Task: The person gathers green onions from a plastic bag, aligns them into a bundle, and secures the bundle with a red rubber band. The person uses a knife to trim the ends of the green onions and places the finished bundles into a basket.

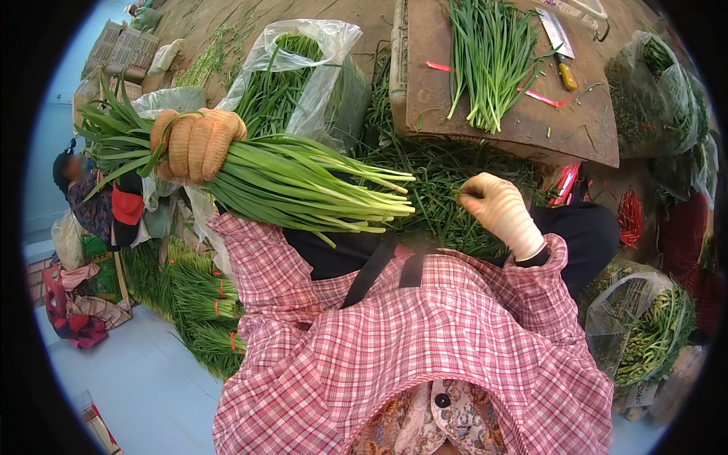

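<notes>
My left hand [196,145], in an orange-brown knit glove, grips a thick bunch of garlic chives [307,182] around its leafy part. The pale cut ends point right, and the leaf tips stick out left of the fist. My right hand [500,207] wears a pale glove with orange stripes. Its thumb and fingertips are brought together, apart from the bunch ends. A bit of green shows at those fingertips; whether they pinch it is unclear. Below lies a heap of loose leaves [449,213].
A brown board [432,119] ahead carries loose chives [492,62], red ties [543,96] and a yellow-handled knife [560,42]. Plastic bags of greens [350,85] stand around. Tied bunches [210,307] lie at left, with another person [91,187] beyond. Red ties [630,219] hang at right.
</notes>
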`<state>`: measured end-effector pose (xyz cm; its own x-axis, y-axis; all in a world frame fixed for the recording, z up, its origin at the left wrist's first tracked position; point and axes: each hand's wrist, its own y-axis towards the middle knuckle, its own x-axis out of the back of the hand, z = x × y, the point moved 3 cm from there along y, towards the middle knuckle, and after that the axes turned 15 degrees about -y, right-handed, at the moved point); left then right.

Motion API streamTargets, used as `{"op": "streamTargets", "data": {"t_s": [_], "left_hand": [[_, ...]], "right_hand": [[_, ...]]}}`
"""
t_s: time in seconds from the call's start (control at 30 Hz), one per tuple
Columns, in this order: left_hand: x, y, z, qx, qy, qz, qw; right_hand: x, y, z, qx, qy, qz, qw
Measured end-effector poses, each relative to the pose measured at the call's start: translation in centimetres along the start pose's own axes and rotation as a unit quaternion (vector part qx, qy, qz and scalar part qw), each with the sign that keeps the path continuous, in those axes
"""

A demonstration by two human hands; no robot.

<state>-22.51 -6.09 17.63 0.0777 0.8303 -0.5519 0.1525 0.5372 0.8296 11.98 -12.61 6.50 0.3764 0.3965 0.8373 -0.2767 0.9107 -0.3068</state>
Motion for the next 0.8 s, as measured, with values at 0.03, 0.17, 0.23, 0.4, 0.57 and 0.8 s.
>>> {"op": "streamTargets", "data": {"t_s": [0.03, 0.17, 0.23, 0.4, 0.57, 0.8], "left_hand": [[0.1, 0.0, 0.2, -0.004, 0.0, 0.0, 1.0], [1.6, -0.5, 2.0, 0.0, -0.009, -0.056, 0.998], [1.7, -0.5, 2.1, 0.005, -0.02, -0.047, 0.999], [0.6, -0.5, 0.0, 0.001, 0.01, -0.042, 0.999], [1.0, -0.9, 0.2, -0.005, 0.009, -0.055, 0.998], [1.1, -0.7, 1.1, 0.004, -0.007, -0.063, 0.998]], "right_hand": [[0.3, 0.1, 0.5, 0.052, 0.159, -0.018, 0.986], [0.3, 1.2, 3.9, 0.198, 0.411, 0.048, 0.888], [0.0, 1.4, 4.7, 0.262, 0.291, 0.023, 0.92], [-0.5, 1.5, 0.8, 0.091, 0.265, -0.021, 0.96], [-0.3, 2.1, 1.5, 0.161, 0.509, 0.016, 0.846], [0.0, 3.1, 4.5, 0.156, 0.344, 0.047, 0.925]]}}
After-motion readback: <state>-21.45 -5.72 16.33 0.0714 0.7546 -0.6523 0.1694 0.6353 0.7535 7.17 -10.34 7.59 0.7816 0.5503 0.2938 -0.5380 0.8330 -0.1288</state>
